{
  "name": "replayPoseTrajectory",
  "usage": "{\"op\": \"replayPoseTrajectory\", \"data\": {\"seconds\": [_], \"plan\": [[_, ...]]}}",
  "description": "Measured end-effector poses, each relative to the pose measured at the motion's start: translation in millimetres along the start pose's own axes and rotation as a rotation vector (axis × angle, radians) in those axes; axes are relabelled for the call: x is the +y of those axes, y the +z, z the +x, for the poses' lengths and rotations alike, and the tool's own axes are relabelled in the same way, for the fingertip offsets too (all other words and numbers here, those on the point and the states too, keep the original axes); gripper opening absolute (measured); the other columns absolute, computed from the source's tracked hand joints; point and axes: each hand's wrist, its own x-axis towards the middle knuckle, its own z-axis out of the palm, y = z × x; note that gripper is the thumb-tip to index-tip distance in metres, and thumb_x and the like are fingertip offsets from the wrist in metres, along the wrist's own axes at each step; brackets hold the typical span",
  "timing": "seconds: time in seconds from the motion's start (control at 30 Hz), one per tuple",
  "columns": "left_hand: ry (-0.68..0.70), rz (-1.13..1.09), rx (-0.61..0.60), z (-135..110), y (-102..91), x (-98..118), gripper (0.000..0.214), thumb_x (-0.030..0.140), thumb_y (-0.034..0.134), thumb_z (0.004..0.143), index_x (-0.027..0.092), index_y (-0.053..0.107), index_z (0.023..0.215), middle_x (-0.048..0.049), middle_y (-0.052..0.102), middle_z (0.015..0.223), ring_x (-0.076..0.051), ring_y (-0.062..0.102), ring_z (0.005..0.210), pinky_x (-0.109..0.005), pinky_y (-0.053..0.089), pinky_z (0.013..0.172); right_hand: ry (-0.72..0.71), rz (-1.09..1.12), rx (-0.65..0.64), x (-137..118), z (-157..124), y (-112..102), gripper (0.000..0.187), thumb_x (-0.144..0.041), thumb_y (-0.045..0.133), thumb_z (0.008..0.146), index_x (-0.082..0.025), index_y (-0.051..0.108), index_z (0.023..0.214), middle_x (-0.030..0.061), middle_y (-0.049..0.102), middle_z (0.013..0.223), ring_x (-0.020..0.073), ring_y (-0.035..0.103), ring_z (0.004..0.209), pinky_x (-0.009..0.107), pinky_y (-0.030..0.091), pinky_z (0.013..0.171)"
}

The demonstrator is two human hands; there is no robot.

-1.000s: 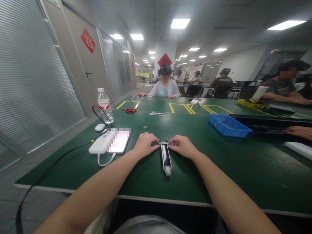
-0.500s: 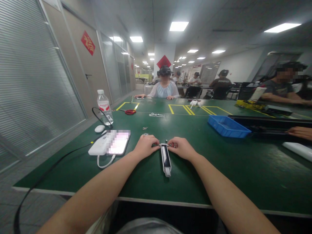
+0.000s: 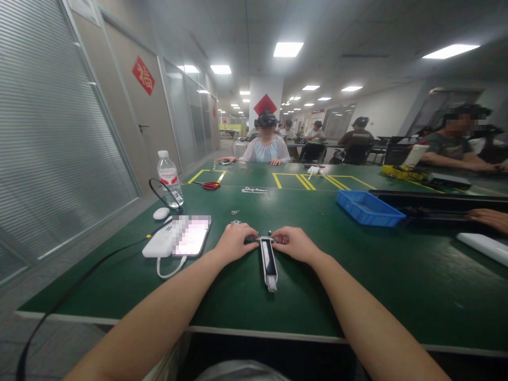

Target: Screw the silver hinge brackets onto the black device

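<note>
Well to the left of the slim white-rimmed piece [image 3: 269, 264], which lies flat on the green counter [image 3: 301, 307] with one end toward the wearer, a white power block [image 3: 156, 244] is joined by a short cable to a lit phone [image 3: 194, 238], and a clear bottle [image 3: 170, 185] stands upright beyond them. Red-handled scissors [image 3: 211, 186] rest farther off, beyond the piece and to its left. Nearer it, also beyond and left, sit some small metal bits [image 3: 235, 212] (too small to make out properly). The left hand [image 3: 235, 244] is just left of the piece's far end, its grip pinched there between thumb and fingers. The right hand [image 3: 296, 244] mirrors it on the other side, its grip likewise drawn tight on that end. Thin bits show between fingertips and rim; whether they belong to the piece I cannot tell. The step in hand looks to be fine fingertip work at this far end, and the next move seems to call for both hands to act evenly, with light pressure and the piece kept flat. Well to the right of the piece are a blue tray [image 3: 379, 218], a co-worker's hand [image 3: 490, 217] and a long white object [image 3: 482, 246].
</note>
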Motion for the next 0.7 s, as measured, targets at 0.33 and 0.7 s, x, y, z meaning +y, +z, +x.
{"op": "replayPoseTrajectory", "data": {"seconds": [0.33,0.7], "plan": [[-0.084,-0.021,-0.025,-4.4,-16.2,-0.7,0.039,0.03,0.061,0.074,0.023,0.056,0.111,-0.0047,0.059,0.107,-0.023,0.053,0.102,-0.037,0.04,0.086,0.046,0.022,-0.005,12.7,0.1,-4.3,0.026,-0.029,0.064,0.071,-0.018,0.068,0.094,0.0,0.062,0.071,0.0112,0.051,0.061,0.024,0.04,0.06],[-0.039,0.016,-0.049,-0.9,-5.5,-8.4,0.056,0.012,0.046,0.073,0.027,0.046,0.127,-0.0055,0.047,0.133,-0.024,0.038,0.125,-0.046,0.03,0.101,-0.01,0.013,0.016,10.1,-2.0,-1.8,0.039,-0.021,0.062,0.073,-0.02,0.06,0.113,0.0039,0.054,0.091,0.0101,0.048,0.066,0.026,0.041,0.066]]}}
